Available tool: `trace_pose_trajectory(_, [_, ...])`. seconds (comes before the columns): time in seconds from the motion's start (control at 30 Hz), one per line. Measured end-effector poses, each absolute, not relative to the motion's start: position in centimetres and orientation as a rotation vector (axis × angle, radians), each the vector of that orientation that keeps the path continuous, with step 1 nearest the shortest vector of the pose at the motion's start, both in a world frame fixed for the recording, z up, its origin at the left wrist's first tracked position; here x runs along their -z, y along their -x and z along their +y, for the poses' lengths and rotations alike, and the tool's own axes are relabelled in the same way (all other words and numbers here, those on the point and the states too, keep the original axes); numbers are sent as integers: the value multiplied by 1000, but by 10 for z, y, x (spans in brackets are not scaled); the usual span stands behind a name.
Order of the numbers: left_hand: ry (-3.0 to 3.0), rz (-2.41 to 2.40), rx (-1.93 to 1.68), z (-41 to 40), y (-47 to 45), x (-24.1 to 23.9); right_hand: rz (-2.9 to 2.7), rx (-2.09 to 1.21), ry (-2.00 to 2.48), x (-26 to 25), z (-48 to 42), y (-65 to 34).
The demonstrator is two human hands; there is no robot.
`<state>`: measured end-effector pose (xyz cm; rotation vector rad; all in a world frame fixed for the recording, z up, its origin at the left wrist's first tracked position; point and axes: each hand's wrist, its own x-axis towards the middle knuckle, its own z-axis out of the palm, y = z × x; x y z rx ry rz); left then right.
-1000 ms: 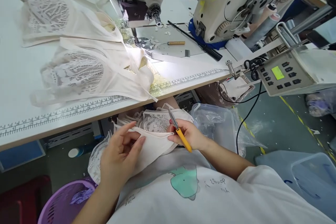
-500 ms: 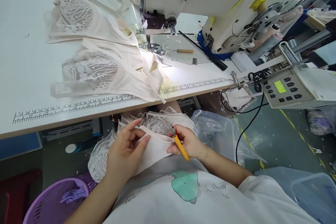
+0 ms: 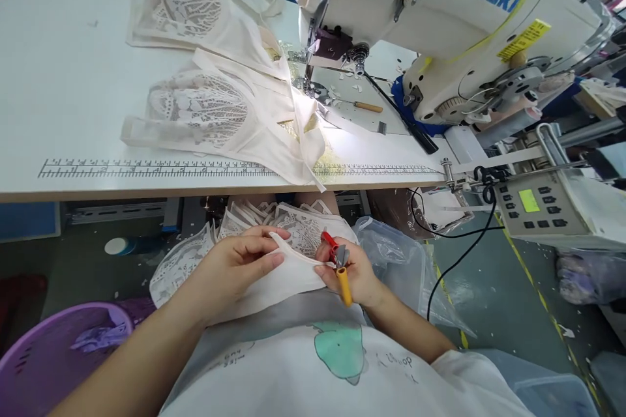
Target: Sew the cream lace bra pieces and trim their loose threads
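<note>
A plain white bra piece [image 3: 288, 277] is stretched between my two hands over the lap. My left hand [image 3: 247, 257] pinches its upper left edge between thumb and fingers. At the other end, my right hand [image 3: 355, 273] holds its corner between thumb and fingertip. The same hand carries small snips [image 3: 342, 257] with a red part, grey metal in the middle and a yellow handle pointing down. Behind the held cloth, white lace bra pieces [image 3: 186, 260] lie across the lap, partly hidden by my hands.
White lace bras [image 3: 205, 111] lie on the sewing table [image 3: 73, 104], left of the sewing machine [image 3: 381, 0]. A printed ruler [image 3: 161, 169] runs along the front edge. The control box [image 3: 538, 205] hangs at right. A purple basket [image 3: 63, 352] and clear plastic bin [image 3: 396, 260] stand below.
The view has shifted, so the table and machine sit further right. In my right hand the snips have turned, their red part now pointing up. Both hands keep hold of the bra piece.
</note>
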<state>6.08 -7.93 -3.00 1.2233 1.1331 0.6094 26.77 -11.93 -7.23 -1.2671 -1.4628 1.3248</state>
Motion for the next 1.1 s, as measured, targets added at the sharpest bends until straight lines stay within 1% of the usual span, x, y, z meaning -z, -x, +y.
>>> trace_pose_trajectory(0.2, [-1434, 1158, -755, -85, -64, 29, -1400, -1448, 1279, 66, -116, -270])
trace_pose_trajectory(0.47, [-1686, 1220, -783, -87, -63, 36, -1338, -1547, 1296, 61, -110, -270])
trace_pose_trajectory(0.6, [-1999, 1452, -899, -88, -65, 32, -1351, -1588, 1282, 56, -104, -270])
trace_pose_trajectory(0.67, [-2265, 1333, -956, -86, -69, 25, -1355, -1634, 1256, 52, -101, -271])
trace_pose_trajectory(0.77, [-2512, 859, -838, -79, -79, 18, -1366, -1680, 1213, 47, -100, -270])
trace_pose_trajectory(0.83, [-2482, 745, -635, -71, -86, 18, -1356, -1689, 1190, 45, -100, -269])
trace_pose_trajectory(0.93, [-2167, 796, -346, -61, -91, 23, -1331, -1727, 1170, 43, -100, -270])
trace_pose_trajectory(1.0, [-1870, 864, -274, -58, -91, 26, -1321, -1742, 1163, 42, -99, -273])
trace_pose_trajectory(1.1, [-1475, 955, -300, -58, -89, 30, -1434, -1666, 1198, 45, -98, -286])
